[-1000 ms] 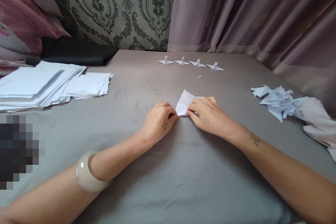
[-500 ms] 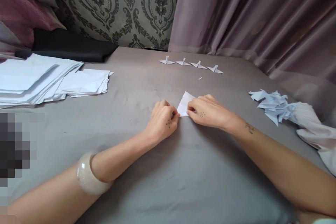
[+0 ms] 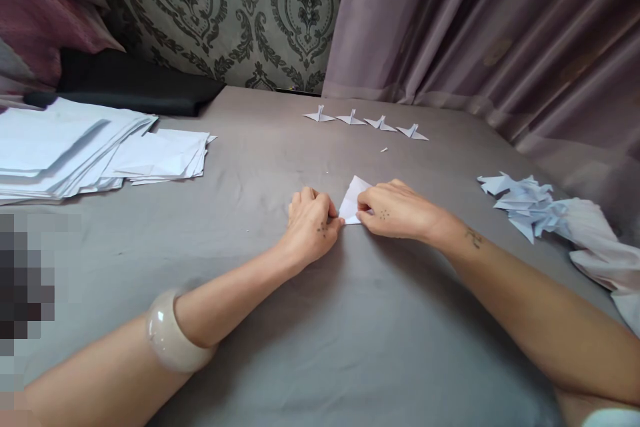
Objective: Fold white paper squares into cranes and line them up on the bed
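Observation:
A small folded sheet of white paper (image 3: 351, 201) lies on the grey cloth between my hands, its pointed top facing away from me. My left hand (image 3: 314, 223) pinches the paper's lower left corner between thumb and fingertips. Curled over the right side, my right hand (image 3: 397, 209) grips the paper with thumb and forefinger and covers that part of it. A pale bangle (image 3: 175, 333) circles my left forearm.
Several folded paper cranes (image 3: 351, 117) stand in a row at the back, a paper scrap (image 3: 384, 149) before them. More folded paper (image 3: 527, 203) is heaped at right beside white cloth (image 3: 593, 230). Paper stacks (image 3: 55, 140) and black cloth (image 3: 140, 83) lie at left.
Both hands keep their pinch on the paper, with hardly any movement. The whole view has shifted very slightly.

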Tool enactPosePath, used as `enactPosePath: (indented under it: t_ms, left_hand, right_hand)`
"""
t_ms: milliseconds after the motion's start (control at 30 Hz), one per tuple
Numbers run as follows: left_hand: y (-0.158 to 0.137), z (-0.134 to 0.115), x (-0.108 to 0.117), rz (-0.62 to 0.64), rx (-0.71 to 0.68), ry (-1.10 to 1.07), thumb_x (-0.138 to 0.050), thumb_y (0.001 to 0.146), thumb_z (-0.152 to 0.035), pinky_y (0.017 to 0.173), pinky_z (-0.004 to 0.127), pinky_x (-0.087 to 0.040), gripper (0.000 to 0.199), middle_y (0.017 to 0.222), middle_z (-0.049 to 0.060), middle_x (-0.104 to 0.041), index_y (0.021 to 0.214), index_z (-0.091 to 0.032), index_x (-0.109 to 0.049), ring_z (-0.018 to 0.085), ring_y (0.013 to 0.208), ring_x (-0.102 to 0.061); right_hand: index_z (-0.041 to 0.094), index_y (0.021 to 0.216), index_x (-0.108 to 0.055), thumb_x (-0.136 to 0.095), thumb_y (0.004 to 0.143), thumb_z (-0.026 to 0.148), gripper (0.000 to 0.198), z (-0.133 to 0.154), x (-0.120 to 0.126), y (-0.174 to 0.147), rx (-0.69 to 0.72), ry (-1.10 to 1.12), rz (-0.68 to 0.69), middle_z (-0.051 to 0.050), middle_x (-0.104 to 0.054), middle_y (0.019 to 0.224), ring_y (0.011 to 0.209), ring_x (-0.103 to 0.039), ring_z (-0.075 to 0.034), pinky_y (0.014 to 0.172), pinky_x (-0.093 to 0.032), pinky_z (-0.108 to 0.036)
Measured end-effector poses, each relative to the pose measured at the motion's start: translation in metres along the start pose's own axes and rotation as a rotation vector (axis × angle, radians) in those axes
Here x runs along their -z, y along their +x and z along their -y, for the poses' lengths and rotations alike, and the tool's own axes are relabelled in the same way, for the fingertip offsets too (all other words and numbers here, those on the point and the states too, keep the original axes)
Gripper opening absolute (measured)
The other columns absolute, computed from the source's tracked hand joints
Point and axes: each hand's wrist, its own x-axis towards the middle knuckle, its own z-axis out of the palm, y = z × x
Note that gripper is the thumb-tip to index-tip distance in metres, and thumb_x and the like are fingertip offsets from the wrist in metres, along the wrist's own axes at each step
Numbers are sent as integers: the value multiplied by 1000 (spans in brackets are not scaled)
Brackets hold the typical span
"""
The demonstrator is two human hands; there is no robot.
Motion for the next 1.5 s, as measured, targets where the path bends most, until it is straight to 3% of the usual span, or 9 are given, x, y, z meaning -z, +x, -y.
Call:
enactPosePath:
  t_ms: [400, 600, 667, 867, 1067, 1200, 1300, 1433, 1500]
  left_hand:
    - [8, -6, 10, 92, 118, -32, -59, 73, -14, 89, 41, -40, 9, 99, 8, -54, 78, -20, -64, 27, 101, -48]
    - [13, 1, 20, 154, 177, -223, -54, 68, -9, 55, 25, -42, 19, 74, 3, -57, 79, -20, -66, 17, 69, -54]
    - [11, 3, 19, 103, 86, -302, -49, 73, -10, 53, 23, -42, 21, 71, 1, -59, 84, -19, -65, 14, 61, -53]
    - [4, 4, 6, 106, -633, -84, -35, 76, 2, 83, 30, -49, 42, 102, 7, -66, 95, -17, -67, 17, 93, -60]
    - [-2, -2, 7, 201, -743, 324, -37, 81, -1, 87, 37, -49, 35, 104, 14, -62, 97, -10, -67, 24, 98, -54]
    - [-6, -9, 11, 206, -821, 459, -40, 77, -1, 87, 39, -47, 30, 109, 16, -59, 91, -9, -66, 26, 102, -51]
    - [-8, -9, 11, 238, -806, 496, -39, 77, 1, 83, 36, -47, 32, 98, 16, -58, 94, -7, -64, 25, 94, -53]
    - [-10, -7, 11, 225, -775, 455, -40, 81, -5, 81, 34, -47, 30, 99, 15, -56, 99, -8, -62, 23, 88, -52]
    - [-11, -6, 13, 223, -763, 434, -39, 82, -6, 82, 33, -47, 31, 101, 14, -56, 103, -9, -62, 22, 87, -52]
  right_hand:
    - [19, 69, -60, -42, 82, 21, 23, -1, 3, 8, 19, 1, 50, -7, -67, 74, 68, -58, -19, 72, -35, -33]
    - [19, 67, -57, -44, 79, 19, 17, 3, 6, 7, 2, -10, 83, -6, -66, 73, 68, -58, -19, 73, -36, -33]
    - [19, 67, -57, -45, 78, 18, 16, 4, 6, 7, -7, -8, 89, -5, -66, 72, 68, -58, -18, 73, -36, -32]
    - [19, 76, -61, -46, 77, 16, 15, 6, 4, 7, -32, -5, 87, -6, -68, 79, 71, -59, -19, 73, -35, -32]
    - [18, 75, -62, -46, 78, 17, 16, 6, 4, 3, -20, 30, 62, -7, -68, 80, 73, -59, -19, 75, -36, -33]
    - [18, 77, -64, -43, 82, 18, 22, -2, -3, -11, 9, 135, -69, -7, -69, 84, 80, -60, -20, 80, -37, -33]
    - [21, 104, -63, -48, 84, 26, 26, -10, -12, -27, 34, 322, -351, -6, -67, 109, 100, -57, -20, 89, -36, -33]
    - [20, 92, -62, -46, 83, 23, 19, -10, -34, -42, -217, 523, -723, -4, -68, 92, 80, -59, -16, 74, -41, -28]
    - [20, 87, -60, -48, 79, 22, 15, -5, -48, -45, -300, 597, -794, -3, -67, 82, 73, -59, -16, 71, -42, -27]
